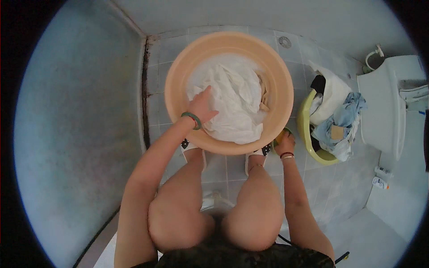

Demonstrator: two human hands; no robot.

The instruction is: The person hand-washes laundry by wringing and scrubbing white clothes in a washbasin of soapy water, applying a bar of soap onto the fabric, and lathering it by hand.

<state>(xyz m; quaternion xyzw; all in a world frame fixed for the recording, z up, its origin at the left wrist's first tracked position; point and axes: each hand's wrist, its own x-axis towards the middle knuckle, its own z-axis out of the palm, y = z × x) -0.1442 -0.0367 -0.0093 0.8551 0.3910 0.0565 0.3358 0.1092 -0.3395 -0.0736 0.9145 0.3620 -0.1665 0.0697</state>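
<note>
A large peach-coloured plastic basin (174, 85) stands on the floor in front of my feet, holding white wet cloth (234, 105) in sudsy water. A beige piece of cloth (264, 96) lies at its right inside edge. My left hand (203, 107), with a green bangle at the wrist, is spread over the left part of the white cloth. Down beside the basin's lower right, my right hand (285, 144) closes on a yellow-orange piece (280, 137) at a small green container (274, 144). The fingertips there are partly hidden, and what the piece is cannot be made out.
A yellow-green basin (304, 120) heaped with laundry (342, 114) stands to the right. Beyond it are a white fixture (384, 98) and white bottles (380, 182). A floor drain (284, 42) is at the back; a frosted panel (85, 111) stands left. My slippered feet are against the basin.
</note>
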